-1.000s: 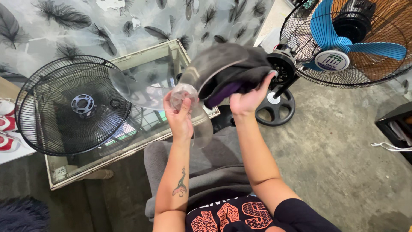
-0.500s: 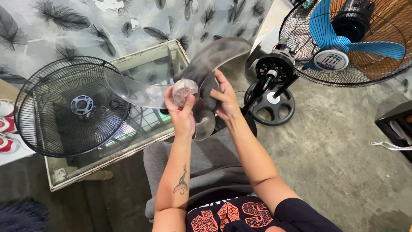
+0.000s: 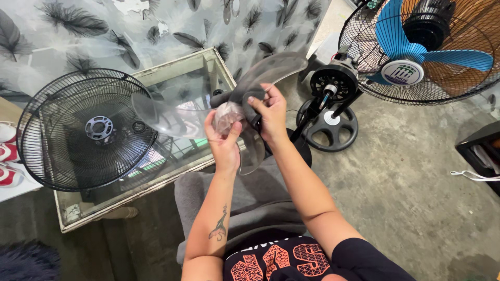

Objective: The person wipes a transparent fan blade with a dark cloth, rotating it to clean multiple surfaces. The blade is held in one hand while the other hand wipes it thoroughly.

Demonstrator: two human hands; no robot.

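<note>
Lap in grey trousers [image 3: 245, 208] nearest the camera. Above it, left hand [image 3: 224, 139] grips the hub of a clear plastic fan blade [image 3: 172, 112], fingers curled around the hub from below. Right hand [image 3: 271, 115] is closed on the same hub area from the right, thumb and fingers wrapped over, with a dark cloth [image 3: 249, 104] pinched under them.

The blade piece is held in the air between knees and glass table, hub facing roughly toward the camera. Three lobes: one runs left over the table, one up and right toward the fan stand, one hangs down past the left wrist. Longest span goes lower-left to upper-right. See-through, slightly smoky and smudged, hub cloudier.

Just behind, a glass-topped table [image 3: 203, 62] carries a black wire fan guard [image 3: 86, 130], lying tilted at its left end. Right of the hands, a bare fan motor on its black stand [image 3: 333, 86], round base on the concrete floor [image 3: 406, 182]. Farthest right, an assembled fan with blue blades [image 3: 422, 44].
</note>
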